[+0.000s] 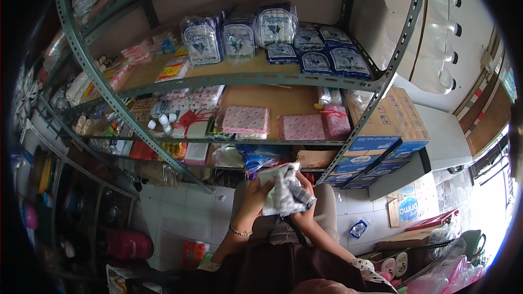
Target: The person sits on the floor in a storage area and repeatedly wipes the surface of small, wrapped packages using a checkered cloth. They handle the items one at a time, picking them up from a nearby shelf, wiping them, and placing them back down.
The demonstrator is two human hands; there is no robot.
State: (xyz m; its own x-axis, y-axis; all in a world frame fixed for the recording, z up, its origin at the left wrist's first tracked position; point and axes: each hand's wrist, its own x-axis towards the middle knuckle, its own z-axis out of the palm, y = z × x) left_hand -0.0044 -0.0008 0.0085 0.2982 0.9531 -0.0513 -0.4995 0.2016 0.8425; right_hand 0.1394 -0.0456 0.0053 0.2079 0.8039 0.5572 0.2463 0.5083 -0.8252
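Above my lap, both hands share a white pack with a crumpled grey-and-white checked cloth (pixel 288 192) against it; what the pack holds is hidden. My left hand (pixel 254 195) grips its left side, the thumb lying over the front. On the other side, my right hand (pixel 303 217) has its fingers around the right edge, partly behind the cloth. Just beyond the hands, a blue plastic bundle (pixel 261 156) and a brown cardboard box (pixel 314 158) sit on a low level of the green metal shelving rack (pixel 253 78).
Blue-and-white plastic packs (pixel 239 38) stand on the upper shelf, pink patterned packs (pixel 244 119) on the one below. Stacked cartons (pixel 367 147) flank the rack's right post. A blue packet (pixel 359 228) lies on the tiled floor (pixel 196 200). Flattened cardboard (pixel 410 202) is at right.
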